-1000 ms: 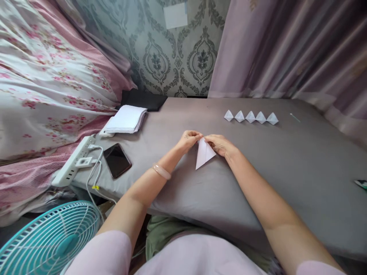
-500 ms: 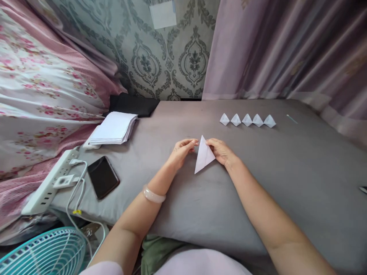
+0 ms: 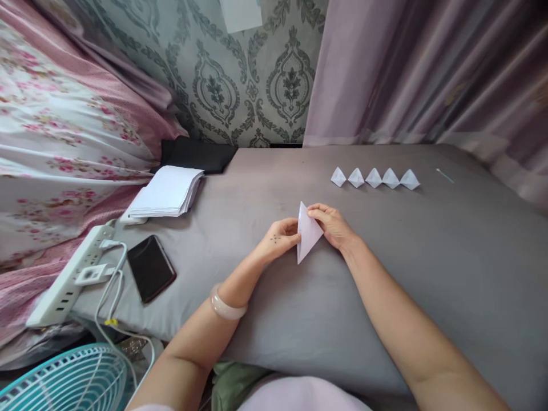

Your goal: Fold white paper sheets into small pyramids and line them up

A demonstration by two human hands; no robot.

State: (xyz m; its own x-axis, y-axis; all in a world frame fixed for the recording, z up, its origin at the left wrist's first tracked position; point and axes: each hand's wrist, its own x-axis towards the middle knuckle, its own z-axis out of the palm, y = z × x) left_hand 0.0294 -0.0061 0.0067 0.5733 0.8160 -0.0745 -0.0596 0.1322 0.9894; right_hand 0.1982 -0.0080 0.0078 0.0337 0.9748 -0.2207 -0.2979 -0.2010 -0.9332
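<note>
A white sheet of paper folded into a triangle [image 3: 309, 235] is held up between my hands, one corner pointing away from me and another down toward me. My left hand [image 3: 280, 238] pinches its left edge, thumb on the near face and fingers behind. On the upper right edge, my right hand [image 3: 331, 224] grips the paper between thumb and fingers. Farther back to the right, several small folded white paper shapes [image 3: 374, 178] stand in a row on the grey cloth-covered surface [image 3: 265, 297].
To the left lie a stack of white paper [image 3: 165, 191], a black folded item [image 3: 199, 155], a phone [image 3: 151, 268] and a power strip [image 3: 71, 274] with white cables. A turquoise fan [image 3: 68, 379] stands at the lower left. A thin cotton swab-like stick [image 3: 445, 175] lies at the far right.
My left hand has come right and taken hold of the folded paper's left edge. The paper has turned slightly and looks narrower. My right hand keeps its grip.
</note>
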